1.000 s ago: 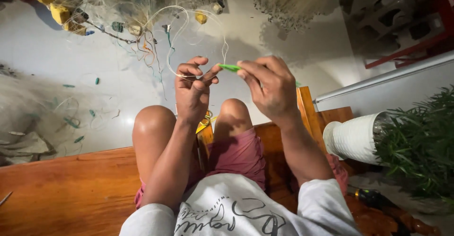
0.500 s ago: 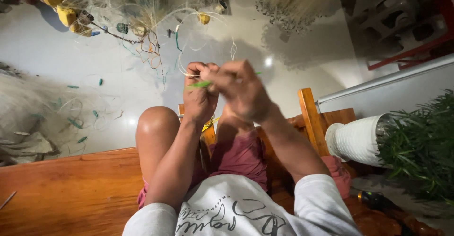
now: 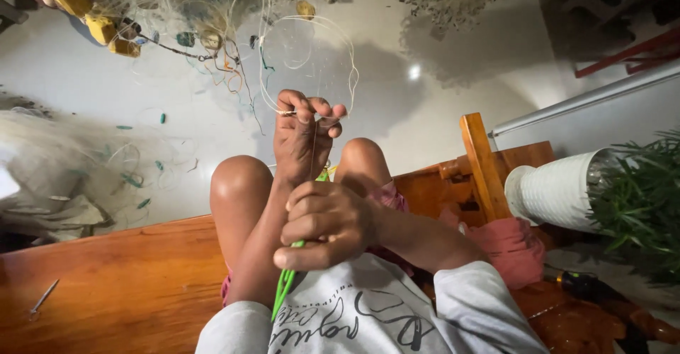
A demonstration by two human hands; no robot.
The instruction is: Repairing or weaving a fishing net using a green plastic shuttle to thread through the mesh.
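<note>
Left hand (image 3: pixel 301 138) raised out over the knees, fingers (image 3: pixel 312 109) pinched on a thin pale line (image 3: pixel 312 63) where it meets the looped edge of the fishing net (image 3: pixel 212 14). Right hand (image 3: pixel 329 223) drawn back close to the chest, well nearer than the left hand, clenched around a green netting needle (image 3: pixel 283 290) whose tip points down past the white shirt (image 3: pixel 354 318). A fine thread seems to run from the left hand's pinch back toward the right fist, though too thin to trace fully. Net heaped on the pale floor (image 3: pixel 439 113) beyond the left hand, with yellow floats (image 3: pixel 71 0) at its far left edge. Wooden bench (image 3: pixel 106 283) under the legs; white pot (image 3: pixel 559 191) with a green plant (image 3: pixel 637 198) off to the right of the left hand.

To tighten well, probably: keep the pinch firm and still on the knot, pull steadily along the line rather than sideways, avoid jerking, and watch for loose loops snagging.
</note>
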